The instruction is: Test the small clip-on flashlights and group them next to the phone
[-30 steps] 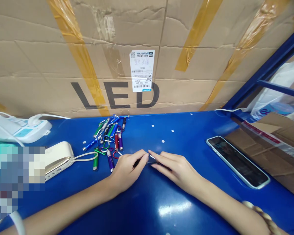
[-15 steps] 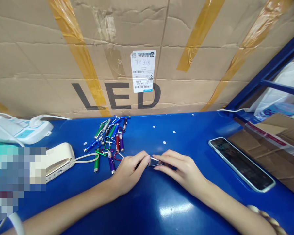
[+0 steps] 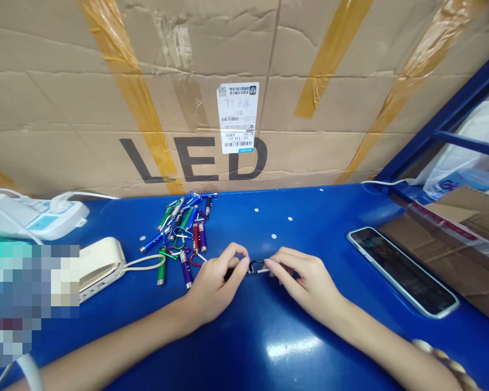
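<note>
Desk point(image 3: 309, 217) layout, rear edge against carton point(image 3: 65, 108).
Power strip point(image 3: 32, 220) at back-left corner, power bank point(image 3: 100, 266) just in front of it; keychain flashlights point(image 3: 183, 233) heaped along rear edge, left of centre; phone point(image 3: 403, 271) by right edge.

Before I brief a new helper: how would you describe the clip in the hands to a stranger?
On the blue bench below the box printed LED, find the heap of keychain flashlights. Right of it, a small dark carabiner sits between the left hand and right hand, the only clip held.
</note>
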{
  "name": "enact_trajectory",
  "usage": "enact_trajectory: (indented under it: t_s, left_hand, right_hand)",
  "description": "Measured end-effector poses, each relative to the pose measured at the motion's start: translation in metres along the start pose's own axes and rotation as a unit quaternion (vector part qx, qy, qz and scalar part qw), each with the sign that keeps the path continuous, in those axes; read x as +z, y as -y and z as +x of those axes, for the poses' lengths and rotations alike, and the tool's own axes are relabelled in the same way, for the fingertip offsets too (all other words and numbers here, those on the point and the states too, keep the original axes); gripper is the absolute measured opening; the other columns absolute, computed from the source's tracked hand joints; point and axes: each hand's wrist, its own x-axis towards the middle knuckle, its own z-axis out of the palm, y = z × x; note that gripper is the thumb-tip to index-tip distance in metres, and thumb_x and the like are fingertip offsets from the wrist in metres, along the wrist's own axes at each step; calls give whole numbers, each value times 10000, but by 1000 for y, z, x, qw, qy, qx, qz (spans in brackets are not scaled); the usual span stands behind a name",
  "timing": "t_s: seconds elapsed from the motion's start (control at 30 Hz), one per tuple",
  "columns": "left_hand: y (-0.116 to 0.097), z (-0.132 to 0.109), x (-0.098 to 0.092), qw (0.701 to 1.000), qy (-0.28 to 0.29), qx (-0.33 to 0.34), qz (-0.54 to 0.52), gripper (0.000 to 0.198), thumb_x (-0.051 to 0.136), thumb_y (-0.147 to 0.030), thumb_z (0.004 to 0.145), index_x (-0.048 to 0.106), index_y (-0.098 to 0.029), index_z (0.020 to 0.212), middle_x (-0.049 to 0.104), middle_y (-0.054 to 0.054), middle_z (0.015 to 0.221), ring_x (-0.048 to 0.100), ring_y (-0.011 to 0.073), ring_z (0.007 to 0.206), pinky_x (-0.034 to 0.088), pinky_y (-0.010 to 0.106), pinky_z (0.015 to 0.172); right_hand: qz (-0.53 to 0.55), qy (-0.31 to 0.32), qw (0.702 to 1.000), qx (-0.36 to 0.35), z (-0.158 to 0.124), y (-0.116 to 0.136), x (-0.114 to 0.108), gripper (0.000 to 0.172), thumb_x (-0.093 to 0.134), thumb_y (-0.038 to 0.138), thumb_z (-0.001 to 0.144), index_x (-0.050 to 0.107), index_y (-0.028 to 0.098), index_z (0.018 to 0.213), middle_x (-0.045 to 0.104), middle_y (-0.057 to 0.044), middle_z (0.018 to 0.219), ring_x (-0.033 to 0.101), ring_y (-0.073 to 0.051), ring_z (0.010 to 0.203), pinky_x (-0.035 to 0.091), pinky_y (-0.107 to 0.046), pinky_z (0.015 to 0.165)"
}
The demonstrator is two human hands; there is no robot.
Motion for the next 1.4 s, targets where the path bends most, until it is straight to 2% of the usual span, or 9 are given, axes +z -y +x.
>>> enact_trajectory:
  t_s: [0.27,0.4,0.57,0.63,0.73,0.83,0.97,1.13,1.4]
  left_hand:
    - [-3,-2,-1,999,-23,20,21,186,328,-338,921,447,-201,881,367,-78,568,321,86,485,254,211,476]
    - [-1,-2,1,997,-4,45,57,162,354,-326,918,460,-204,930,396,-79,569,352,87,479,271,209,485]
    - [4,-1,2,994,-3,64,89,203,329,-289,923,497,-200,852,470,-59,603,396,84,497,299,212,526]
    - [4,0,2,995,-13,49,82,218,335,-297,916,480,-198,786,407,-73,546,345,82,469,273,210,498]
    - [2,1,1,997,-20,29,63,243,360,-310,895,405,-199,684,303,-93,484,265,76,443,223,207,462]
    - [2,1,0,998,-12,42,47,251,361,-300,888,370,-198,659,285,-97,484,250,70,447,212,202,458]
    - [3,1,1,997,3,56,46,237,350,-293,891,379,-196,678,281,-99,490,251,69,450,214,198,463]
    - [5,2,3,996,13,38,74,234,330,-314,896,375,-201,696,284,-96,497,269,76,447,222,202,478]
    - [6,3,3,991,25,44,128,259,291,-310,895,281,-212,656,262,-76,522,271,90,458,221,222,503]
  right_hand:
    - [107,-6,989,103,6,5,-2,439,420,403,925,523,186,558,549,10,523,543,-109,494,421,-222,514]
    - [189,24,970,148,7,7,-2,424,442,447,903,547,178,593,521,25,490,527,-100,452,426,-210,481]
    - [231,62,961,142,4,8,2,350,450,394,909,619,158,714,565,12,594,522,-79,455,444,-195,480]
    - [203,55,970,126,2,6,4,270,473,364,905,652,163,926,598,0,683,534,-77,475,458,-196,491]
    - [122,51,990,52,-1,1,5,327,548,352,874,597,203,1161,607,-13,786,544,-85,525,470,-206,525]
    - [48,78,996,-16,-3,-2,4,278,518,352,897,638,195,1093,607,-22,776,564,-106,597,465,-216,571]
    - [10,104,994,-37,-3,-1,3,307,438,364,936,668,161,922,610,-31,750,587,-121,654,458,-213,586]
    - [-18,102,993,-64,-2,1,4,349,371,358,962,642,138,961,589,-36,737,573,-119,628,456,-216,574]
    - [-59,76,988,-120,-3,-4,10,431,297,359,981,620,122,821,532,-23,645,492,-104,519,402,-219,489]
